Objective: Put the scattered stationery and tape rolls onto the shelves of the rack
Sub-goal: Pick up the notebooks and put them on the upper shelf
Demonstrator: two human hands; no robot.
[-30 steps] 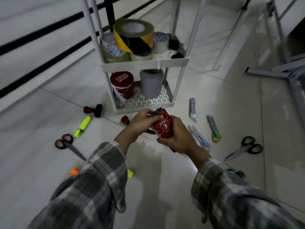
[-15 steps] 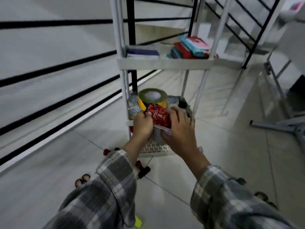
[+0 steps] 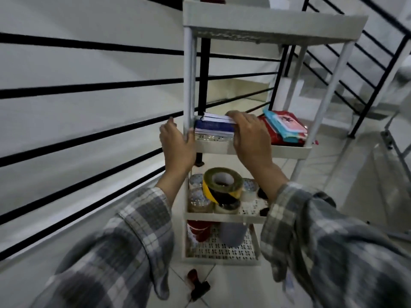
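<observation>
The white rack (image 3: 289, 150) stands straight ahead of me. My left hand (image 3: 178, 145) wraps around its front left post at the height of the second shelf. On that shelf, my right hand (image 3: 249, 136) curls over the right end of a stack of blue and white booklets (image 3: 213, 127). I cannot see the red pack I held before. Red and teal packs (image 3: 287, 127) lie at the right of the same shelf. One shelf lower sit a yellow and black tape roll (image 3: 222, 185) and clear tape rolls (image 3: 198, 201).
The bottom shelf holds a red tub (image 3: 199, 230) and a grey roll (image 3: 233, 234). A dark red stamp (image 3: 198, 283) lies on the tiled floor before the rack. A black railing (image 3: 89, 90) runs along the left, and stairs rise behind the rack.
My view rose from the floor to the rack's upper shelves. Both hands carried the red pack up to the booklet shelf. My left hand now grips the post and the pack is out of sight.
</observation>
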